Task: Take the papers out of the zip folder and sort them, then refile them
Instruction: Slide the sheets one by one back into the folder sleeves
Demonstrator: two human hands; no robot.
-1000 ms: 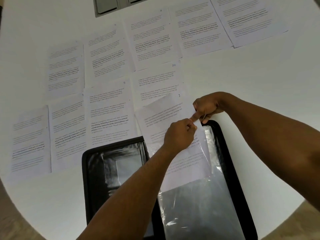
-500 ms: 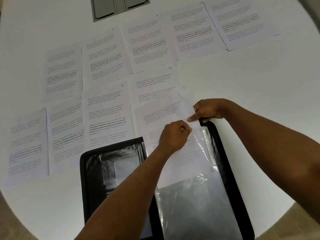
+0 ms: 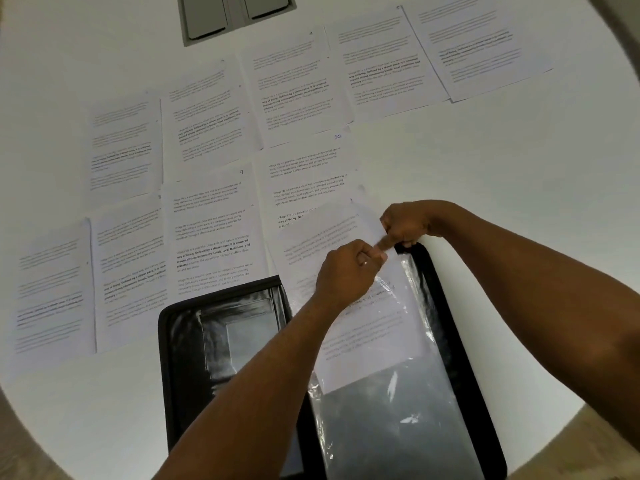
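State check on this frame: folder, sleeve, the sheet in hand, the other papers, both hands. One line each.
zip folder: open flat on the table
plastic sleeve: a sheet partly inside it
sheet: lower part in the sleeve, top sticking out
left hand: pinches the sheet's top
right hand: grips the sheet's top corner
other papers: spread flat in rows, face up

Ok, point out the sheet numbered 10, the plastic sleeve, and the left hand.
sheet numbered 10 [image 3: 306, 168]: head view, printed middle.
plastic sleeve [image 3: 398, 427]: head view, lower clear part.
left hand [image 3: 346, 271]: head view, back of hand.
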